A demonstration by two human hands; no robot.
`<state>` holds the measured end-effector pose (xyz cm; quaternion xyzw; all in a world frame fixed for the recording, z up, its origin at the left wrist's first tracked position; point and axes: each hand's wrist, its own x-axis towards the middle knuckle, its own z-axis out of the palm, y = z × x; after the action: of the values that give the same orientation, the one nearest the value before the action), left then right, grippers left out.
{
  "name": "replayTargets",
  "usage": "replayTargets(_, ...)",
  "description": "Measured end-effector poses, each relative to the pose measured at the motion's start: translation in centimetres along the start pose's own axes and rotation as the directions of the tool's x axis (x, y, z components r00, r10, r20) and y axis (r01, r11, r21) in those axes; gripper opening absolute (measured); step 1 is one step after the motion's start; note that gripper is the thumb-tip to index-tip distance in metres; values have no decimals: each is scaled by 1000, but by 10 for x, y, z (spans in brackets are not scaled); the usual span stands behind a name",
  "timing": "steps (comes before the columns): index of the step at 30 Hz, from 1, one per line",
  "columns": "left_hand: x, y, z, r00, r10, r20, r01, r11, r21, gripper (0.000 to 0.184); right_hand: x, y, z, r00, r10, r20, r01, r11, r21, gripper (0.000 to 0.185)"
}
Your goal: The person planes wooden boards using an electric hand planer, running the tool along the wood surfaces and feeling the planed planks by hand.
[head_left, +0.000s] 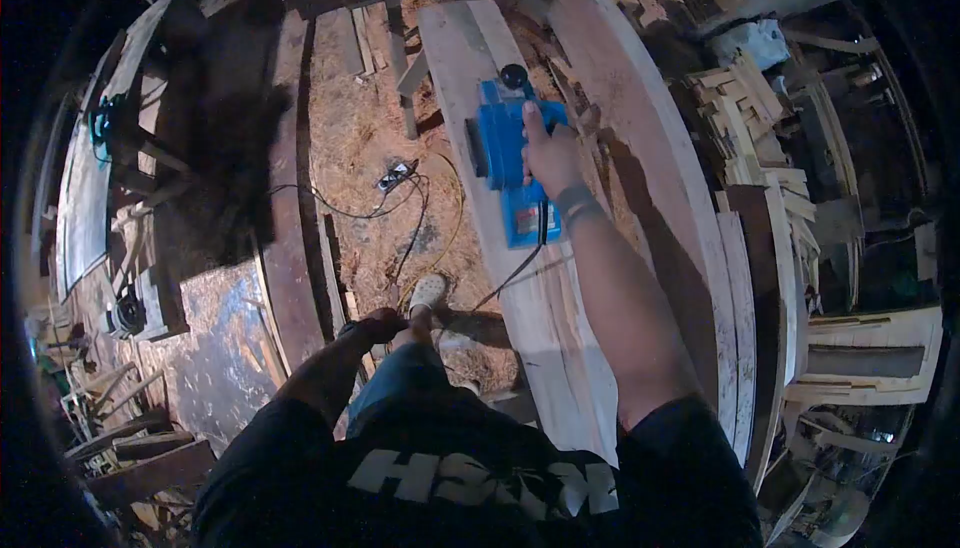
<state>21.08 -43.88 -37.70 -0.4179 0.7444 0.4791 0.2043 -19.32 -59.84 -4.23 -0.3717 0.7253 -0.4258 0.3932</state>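
A blue electric planer (502,133) with a round black front knob rests on a long pale wooden board (565,333). My right hand (553,161) is wrapped round the planer's rear handle, with one finger stretched forward along its top. From the back of the planer a black power cord (515,274) runs down across the board toward my left side. My left hand (378,328) is low beside my leg, in shadow; its fingers look closed round the cord.
Wood shavings (385,238) cover the floor, where a socket block (397,177) lies among loose cables. A wide plank (640,88) stands right of the board. Stacked offcuts (745,108) and a wooden frame (865,360) are farther right. Another bench (95,198) is at left.
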Motion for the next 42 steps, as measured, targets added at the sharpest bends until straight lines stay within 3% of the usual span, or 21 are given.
replayTargets(1, -2, -2, -6, 980, -183, 82, 184, 983, -9, 58, 11, -9, 5, 1000, 0, -5, 0, 1000, -13, 67)
replayTargets(5, -42, -1, -38, 950, -303, 80, 311, 943, -115, 64, 76, -26, 29, 995, -94, 22, 95, 994, -61, 69)
replayTargets(8, -65, -8, -56, 982, -188, -23, 184, 976, -119, 60, 124, -39, 46, 990, -136, 37, 138, 989, -54, 69)
replayTargets(11, -58, -30, -49, 950, -313, -20, 310, 946, -92, 55, 164, -61, 63, 991, -126, 50, 131, 987, -95, 69)
replayTargets(14, -51, -66, -33, 963, -113, -247, 96, 992, -81, 59, 205, -77, 85, 984, -172, 47, 174, 984, -42, 68)
replayTargets(17, -55, -51, -54, 958, -10, -286, 11, 1000, 3, 52, 205, -85, 86, 980, -185, 75, 190, 979, -67, 66)
replayTargets(18, -41, -65, -52, 965, -118, -233, 100, 991, -86, 37, 192, -87, 79, 981, -179, 74, 183, 982, -46, 66)
replayTargets(21, -36, -21, -96, 819, 321, -476, -268, 947, 178, 27, 123, -60, 54, 985, -150, 88, 150, 989, 4, 62)
replayTargets(23, -59, 62, -137, 693, 214, -689, -370, 925, -86, 22, 57, -21, 24, 986, -124, 113, 123, 992, 19, 59)
replayTargets(25, -77, 148, -169, 642, 119, -757, -296, 950, -102, 20, -37, 21, -19, 970, -176, 168, 174, 984, 29, 56)
replayTargets(26, -82, 185, -178, 559, 245, -792, -416, 909, -13, 20, -98, 30, -40, 997, -10, 77, 21, 988, -153, 50)
replayTargets(27, -84, 220, -181, 456, 359, -814, -521, 850, 82, 19, -151, 48, -61, 990, 27, 139, -27, 1000, -2, 46)
replayTargets(28, -81, 260, -178, 307, 501, -809, -624, 748, 226, 20, -207, 66, -82, 994, 52, 97, -51, 999, -12, 43)
replayTargets(29, -81, 302, -168, 142, 614, -776, -695, 620, 364, 21, -251, 111, -105, 993, 24, 119, -32, 997, 73, 38)
replayTargets(30, -88, 341, -152, 234, 724, -648, -684, 597, 419, 32, -301, 137, -120, 1000, 15, 24, -17, 993, 114, 32)
replayTargets(32, -91, 416, -89, 220, 836, -503, -704, 493, 512, 44, -397, 180, -169, 933, 328, 147, -351, 919, 179, 30)
replayTargets(33, -90, 440, -50, 171, 881, -441, -734, 413, 540, 49, -446, 211, -179, 981, 196, -7, -195, 979, 62, 32)
replayTargets(35, -51, 455, 77, 35, 907, -420, -739, 306, 600, 53, -531, 239, -206, 996, 78, -34, -73, 989, 131, 40)
replayTargets(37, -86, 473, 102, 460, 882, 104, -881, 438, 178, 54, -595, 261, -225, 995, 67, -74, -63, 996, 58, 46)
replayTargets(40, -89, 502, 105, 226, 852, 472, -973, 174, 151, 55, -636, 278, -247, 985, 172, 6, -172, 980, 97, 48)
replayTargets(42, -77, 503, 91, 176, 851, 495, -984, 153, 87, 56, -625, 291, -249, 987, 155, 47, -159, 981, 113, 47)
